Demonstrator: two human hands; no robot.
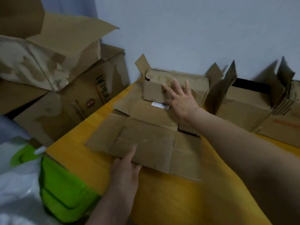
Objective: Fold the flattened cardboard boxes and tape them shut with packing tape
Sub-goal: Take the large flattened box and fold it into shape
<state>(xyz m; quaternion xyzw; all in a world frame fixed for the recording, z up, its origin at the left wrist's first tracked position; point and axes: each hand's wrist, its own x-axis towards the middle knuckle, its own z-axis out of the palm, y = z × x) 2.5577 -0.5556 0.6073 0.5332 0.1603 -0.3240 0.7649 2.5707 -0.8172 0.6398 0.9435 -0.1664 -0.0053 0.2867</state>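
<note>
Flattened cardboard box [146, 143], brown and creased, lies at centre frame on the yellow surface [170, 200], its flaps spread flat. Left hand [126, 169], lower centre: grip released, forefinger laid straight on the near edge of the flattened cardboard box, other fingers at that edge. Right hand [180, 98], centre right: grip released, fingers spread and straight, palm against the front of a small folded box [155, 90] standing at the far end of the flat sheet, near a white label [159, 105]. Further open boxes [243, 101] with raised flaps line the wall at right. Large worn cartons [65, 88], one with printed characters, are stacked at upper left. Green container [65, 184] and white plastic bag [16, 192] sit at lower left.
</note>
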